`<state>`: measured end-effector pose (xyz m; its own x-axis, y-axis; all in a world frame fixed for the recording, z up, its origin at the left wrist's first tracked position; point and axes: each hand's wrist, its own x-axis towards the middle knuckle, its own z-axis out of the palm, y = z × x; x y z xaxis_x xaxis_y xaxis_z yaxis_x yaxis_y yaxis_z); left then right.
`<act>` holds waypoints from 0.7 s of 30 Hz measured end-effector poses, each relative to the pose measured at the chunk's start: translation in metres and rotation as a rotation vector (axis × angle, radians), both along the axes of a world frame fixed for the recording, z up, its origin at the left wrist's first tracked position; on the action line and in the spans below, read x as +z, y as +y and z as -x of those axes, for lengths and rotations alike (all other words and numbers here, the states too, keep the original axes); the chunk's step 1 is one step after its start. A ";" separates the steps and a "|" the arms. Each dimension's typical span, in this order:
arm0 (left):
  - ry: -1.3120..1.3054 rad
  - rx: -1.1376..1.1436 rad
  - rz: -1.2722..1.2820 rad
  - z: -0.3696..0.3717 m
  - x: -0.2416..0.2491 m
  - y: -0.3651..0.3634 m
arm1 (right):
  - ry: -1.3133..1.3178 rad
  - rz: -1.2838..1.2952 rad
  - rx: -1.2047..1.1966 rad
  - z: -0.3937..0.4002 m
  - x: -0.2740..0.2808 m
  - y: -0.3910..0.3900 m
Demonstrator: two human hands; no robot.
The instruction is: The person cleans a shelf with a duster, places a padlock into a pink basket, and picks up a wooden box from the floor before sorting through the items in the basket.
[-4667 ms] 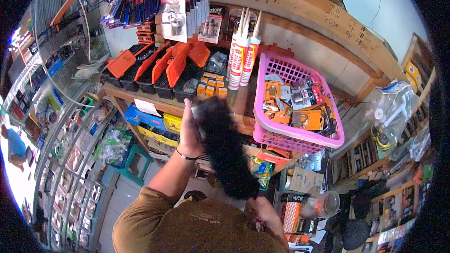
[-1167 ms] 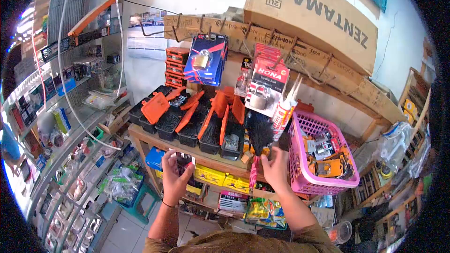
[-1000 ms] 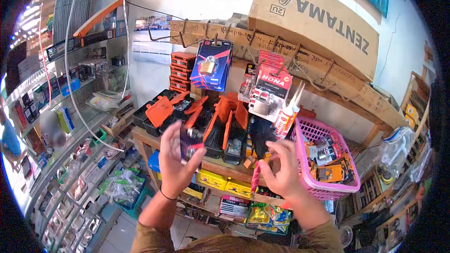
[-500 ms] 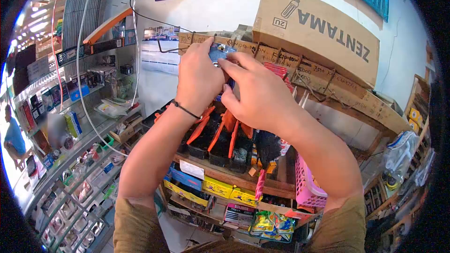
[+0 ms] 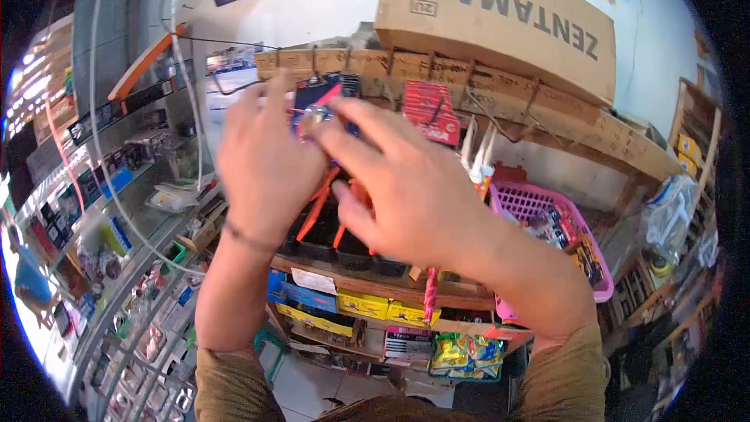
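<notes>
My left hand [image 5: 269, 152], smeared by motion, is raised in front of a wooden rail [image 5: 484, 82] with metal hooks. Close on its right is my right hand [image 5: 406, 180], its thumb and index finger bent toward a small shiny packet [image 5: 315, 119] between the two hands. The right fingertips are on the packet; what it contains is too blurred to tell. Behind the hands hang dark packs [image 5: 344, 86] from the rail, and a red card pack [image 5: 431, 112] hangs further right. Orange-handled tools [image 5: 316, 211] stand in black bins below.
A large cardboard box [image 5: 500, 19] sits above the rail. At the right is a pink basket [image 5: 601, 285] with small packs. Yellow boxes [image 5: 363, 305] fill the shelf below. A white cable [image 5: 105, 156] hangs at the left, before glass shelves.
The view has shifted right, bringing the pink basket and red card pack into fuller view. Both hands now appear further left and a little lower, with the small packet still between them.
</notes>
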<state>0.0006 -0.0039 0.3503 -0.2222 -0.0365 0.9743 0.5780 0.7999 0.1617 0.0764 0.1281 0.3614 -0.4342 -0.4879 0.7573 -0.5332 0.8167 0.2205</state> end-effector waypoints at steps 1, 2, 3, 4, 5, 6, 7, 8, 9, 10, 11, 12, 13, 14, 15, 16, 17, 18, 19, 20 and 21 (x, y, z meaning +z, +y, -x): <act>0.039 0.013 0.003 -0.014 -0.001 -0.002 | -0.033 0.000 0.057 -0.006 -0.007 0.005; 0.120 0.026 0.047 -0.026 -0.008 -0.005 | -0.065 0.001 0.113 -0.013 -0.015 0.010; 0.115 0.034 0.070 -0.045 -0.016 -0.004 | -0.092 -0.024 0.189 -0.019 -0.025 0.015; 0.139 0.014 0.131 -0.060 -0.024 -0.004 | -0.117 -0.046 0.260 -0.026 -0.036 0.021; 0.169 -0.040 0.187 -0.066 -0.033 -0.004 | -0.019 -0.091 0.285 -0.033 -0.051 0.027; 0.174 -0.150 0.234 -0.069 -0.042 -0.002 | -0.024 -0.061 0.240 -0.043 -0.063 0.032; 0.180 -0.266 0.283 -0.069 -0.050 0.000 | 0.034 -0.085 0.246 -0.055 -0.074 0.036; 0.170 -0.485 0.366 -0.067 -0.054 0.003 | 0.088 -0.112 0.248 -0.065 -0.083 0.042; 0.159 -0.594 0.431 -0.064 -0.060 0.007 | 0.099 -0.177 0.193 -0.077 -0.088 0.051; 0.145 -0.701 0.495 -0.063 -0.065 0.015 | 0.086 -0.147 0.145 -0.085 -0.097 0.060; 0.127 -0.747 0.512 -0.063 -0.065 0.026 | 0.081 -0.169 0.122 -0.090 -0.107 0.070; 0.076 -0.811 0.626 -0.066 -0.065 0.036 | 0.076 -0.196 0.109 -0.098 -0.115 0.080; 0.027 -0.866 0.733 -0.069 -0.066 0.046 | 0.042 -0.183 0.044 -0.109 -0.115 0.090; 0.011 -0.888 0.738 -0.071 -0.068 0.057 | 0.023 -0.171 0.030 -0.117 -0.118 0.101; -0.030 -0.951 0.781 -0.074 -0.070 0.069 | -0.028 -0.158 0.003 -0.124 -0.122 0.113; -0.071 -1.008 0.822 -0.077 -0.073 0.081 | -0.078 -0.148 -0.019 -0.131 -0.126 0.125; -0.120 -1.033 0.850 -0.080 -0.076 0.093 | -0.136 -0.111 -0.035 -0.139 -0.128 0.136; -0.134 -1.037 0.851 -0.083 -0.081 0.105 | -0.147 -0.103 -0.032 -0.148 -0.131 0.149; -0.180 -1.068 0.862 -0.085 -0.085 0.119 | -0.189 -0.116 -0.110 -0.157 -0.134 0.163; -0.224 -1.099 0.871 -0.088 -0.090 0.132 | -0.231 -0.133 -0.187 -0.163 -0.137 0.177; -0.243 -1.105 0.897 -0.090 -0.093 0.144 | -0.210 -0.025 -0.197 -0.167 -0.141 0.190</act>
